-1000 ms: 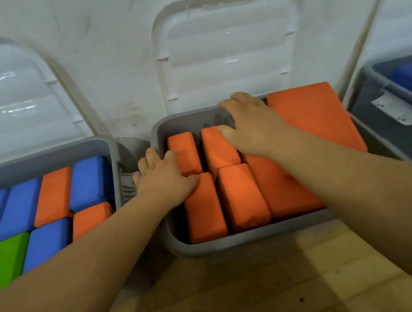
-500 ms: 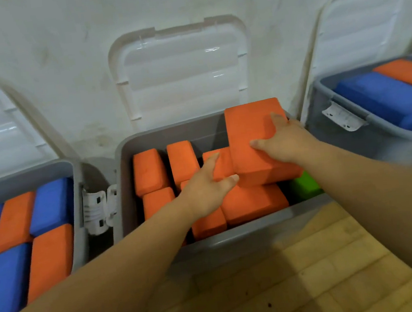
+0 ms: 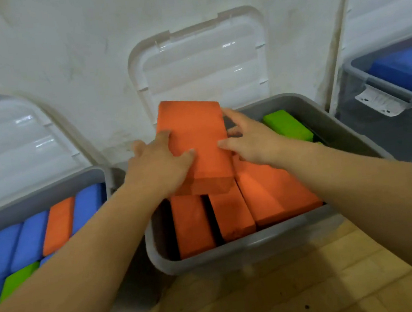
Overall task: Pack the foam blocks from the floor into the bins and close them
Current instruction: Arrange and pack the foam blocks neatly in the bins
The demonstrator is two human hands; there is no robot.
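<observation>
The middle bin (image 3: pixel 236 251) is standing open on the floor (image 3: pixel 292 294), with its lid (image 3: pixel 202 61) leaning on the wall (image 3: pixel 60 57) behind it. The left bin (image 3: pixel 37 198) beside it is holding mixed blocks (image 3: pixel 29 240), and the right bin (image 3: pixel 390 135) is holding a blue block (image 3: pixel 406 74). A big block (image 3: pixel 195 136), orange, is being held tilted over the middle bin's back, its near end low over the orange blocks (image 3: pixel 232 214) lying inside. A green block (image 3: pixel 287 126) is lying at the bin's back right. The left hand (image 3: pixel 157 166) is gripping the big block's left edge, thumb on top. The right hand (image 3: pixel 252 140) is clasping its right edge.
</observation>
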